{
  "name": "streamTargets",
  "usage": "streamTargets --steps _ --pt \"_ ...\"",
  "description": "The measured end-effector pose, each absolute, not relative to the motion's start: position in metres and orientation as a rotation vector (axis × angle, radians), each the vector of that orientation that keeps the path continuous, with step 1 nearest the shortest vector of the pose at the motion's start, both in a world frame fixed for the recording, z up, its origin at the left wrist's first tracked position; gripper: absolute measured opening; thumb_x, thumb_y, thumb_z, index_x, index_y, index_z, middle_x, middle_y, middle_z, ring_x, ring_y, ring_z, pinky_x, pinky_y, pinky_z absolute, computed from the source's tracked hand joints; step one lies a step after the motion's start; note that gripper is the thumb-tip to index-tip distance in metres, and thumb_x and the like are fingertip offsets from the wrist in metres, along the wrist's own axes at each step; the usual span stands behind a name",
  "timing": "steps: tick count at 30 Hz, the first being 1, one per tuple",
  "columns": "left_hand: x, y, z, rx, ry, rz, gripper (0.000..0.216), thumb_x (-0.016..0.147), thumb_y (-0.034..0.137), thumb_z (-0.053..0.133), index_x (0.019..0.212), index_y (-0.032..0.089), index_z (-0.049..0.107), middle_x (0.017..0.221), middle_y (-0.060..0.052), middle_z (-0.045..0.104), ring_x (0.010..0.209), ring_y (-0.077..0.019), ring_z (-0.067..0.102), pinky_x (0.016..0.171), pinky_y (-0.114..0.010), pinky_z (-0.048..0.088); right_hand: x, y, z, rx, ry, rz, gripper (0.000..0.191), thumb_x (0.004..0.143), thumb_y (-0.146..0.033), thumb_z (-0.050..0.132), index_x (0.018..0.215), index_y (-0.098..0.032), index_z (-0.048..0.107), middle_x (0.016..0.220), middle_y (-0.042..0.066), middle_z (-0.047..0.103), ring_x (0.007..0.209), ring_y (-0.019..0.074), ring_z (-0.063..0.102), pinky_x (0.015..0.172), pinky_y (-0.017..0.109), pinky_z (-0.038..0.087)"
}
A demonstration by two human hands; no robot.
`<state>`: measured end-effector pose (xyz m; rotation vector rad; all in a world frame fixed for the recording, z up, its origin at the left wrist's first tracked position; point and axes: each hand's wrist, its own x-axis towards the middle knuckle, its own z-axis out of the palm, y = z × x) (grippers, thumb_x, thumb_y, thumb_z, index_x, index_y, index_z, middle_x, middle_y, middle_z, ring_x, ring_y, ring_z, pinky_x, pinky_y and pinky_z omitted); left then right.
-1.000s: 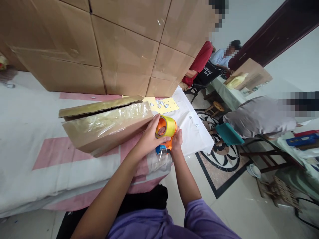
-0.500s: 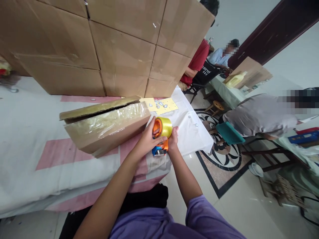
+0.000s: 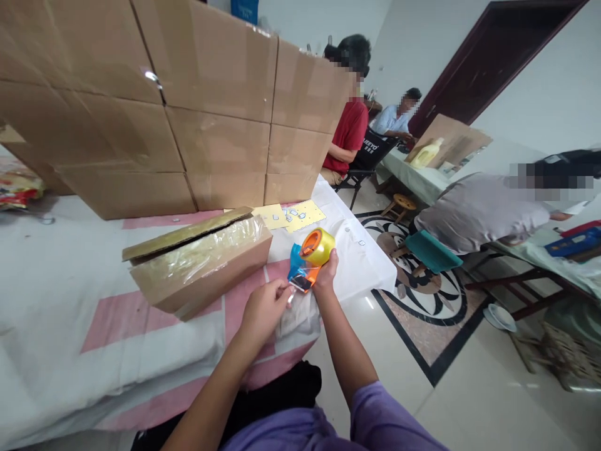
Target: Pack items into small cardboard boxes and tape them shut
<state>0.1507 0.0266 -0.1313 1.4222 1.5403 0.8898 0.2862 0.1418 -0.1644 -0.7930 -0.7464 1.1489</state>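
A tape dispenser (image 3: 300, 270), blue and orange with a yellow roll of clear tape (image 3: 323, 248) on it, is gripped in my right hand (image 3: 327, 275). My left hand (image 3: 265, 308) is closed in a pinch just left of the dispenser's cutting edge. A short shiny bit of clear tape (image 3: 292, 295) shows at its fingertips. To the left lies a cardboard box (image 3: 225, 272) on the covered table, its long top flap slightly raised and glossy tape along its side. My hands are apart from that box.
Stacked cardboard boxes (image 3: 220, 150) form a wall along the table's back. Yellow cards (image 3: 305, 215) with small pieces lie before it. A person in red (image 3: 350, 131) sits behind the stack; another in grey (image 3: 479, 210) bends over a table at right. A stool (image 3: 399, 203) stands between.
My left hand has left the tape roll and moved down-left to pinch the tape end by the cutter. The dispenser now rests in my right hand alone. The camera view has tilted up.
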Motion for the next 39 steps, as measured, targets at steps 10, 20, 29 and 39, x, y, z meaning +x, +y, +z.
streamTargets --steps 10,20,29,39 --pt "0.158 0.017 -0.150 1.352 1.420 0.990 0.043 0.089 0.054 0.050 0.062 0.022 0.051 0.059 -0.002 0.064 0.055 -0.0164 0.054 0.056 -0.027 0.034 0.285 0.138 -0.161 -0.800 -0.725 0.977 0.050 0.085 -0.067 0.060 0.085 -0.018 0.062 0.068 -0.001 0.069 0.060 0.0156 0.068 0.061 0.028 0.056" --pt "0.170 0.011 -0.166 1.364 1.351 1.033 0.054 0.085 0.072 0.047 0.077 0.020 0.061 0.062 -0.001 0.061 0.052 -0.0163 0.049 0.052 -0.027 0.034 0.288 0.105 -0.140 -0.788 -0.550 1.134 0.038 0.081 -0.056 0.074 0.090 -0.020 0.068 0.072 0.001 0.073 0.060 0.0190 0.068 0.057 0.030 0.057" --pt "0.120 0.002 -0.159 1.536 1.699 1.273 0.042 0.093 0.056 0.048 0.069 0.023 0.060 0.065 -0.002 0.062 0.066 -0.0212 0.060 0.068 -0.030 0.044 0.351 0.066 -0.106 -0.654 -0.805 1.302 0.056 0.082 -0.075 0.062 0.066 -0.022 0.065 0.052 0.003 0.062 0.047 0.0213 0.060 0.053 0.037 0.055" --pt "0.126 -0.012 -0.123 1.382 1.417 1.484 0.043 0.090 0.059 0.058 0.099 0.018 0.065 0.067 -0.001 0.061 0.062 -0.0177 0.059 0.062 -0.028 0.047 0.322 0.155 -0.131 -1.010 -1.089 1.118 0.067 0.068 -0.082 0.067 0.087 -0.018 0.062 0.070 0.005 0.070 0.065 0.0234 0.070 0.060 0.033 0.055"
